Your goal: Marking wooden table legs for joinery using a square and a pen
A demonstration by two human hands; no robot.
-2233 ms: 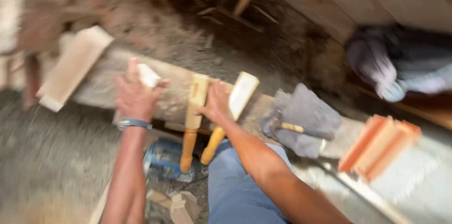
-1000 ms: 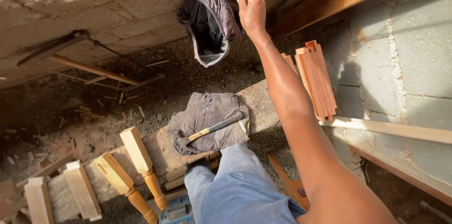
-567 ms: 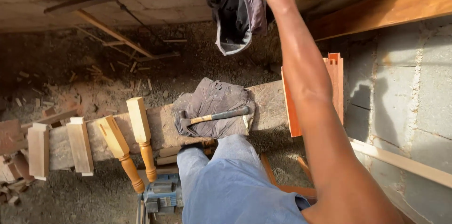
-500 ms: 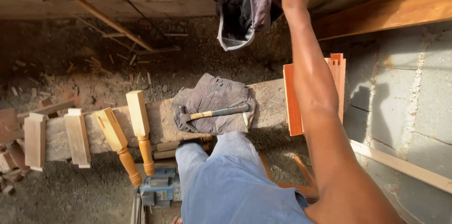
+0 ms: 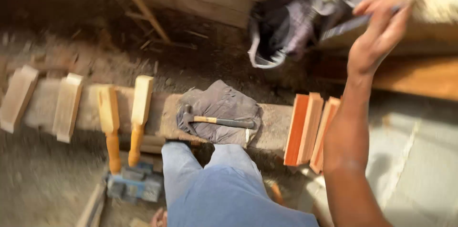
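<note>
My right hand [image 5: 379, 31] is raised at the upper right, beside a dark bag [image 5: 281, 31] that hangs on the wall. Its fingers pinch a thin dark flat strip [image 5: 344, 26]; blur hides what the strip is. My left hand is out of view. Below, a hammer [image 5: 219, 121] with a wooden handle lies on a dark cloth [image 5: 222, 105] spread over a rough wooden plank [image 5: 274, 127]. Two turned wooden legs [image 5: 109, 122] [image 5: 139, 112] lie across the plank to the left of the cloth.
Several orange-red wood slats [image 5: 307, 129] lean on the plank's right end. Two pale wood blocks [image 5: 67, 105] [image 5: 16, 98] lie at its left end. A blue power tool [image 5: 133, 185] sits on the dirt floor by my blue-trousered leg [image 5: 214, 193]. A block wall [image 5: 420, 160] rises at the right.
My right hand has come away from the hanging bag toward the right and now pinches a thin dark strip. The view has swung and blurred.
</note>
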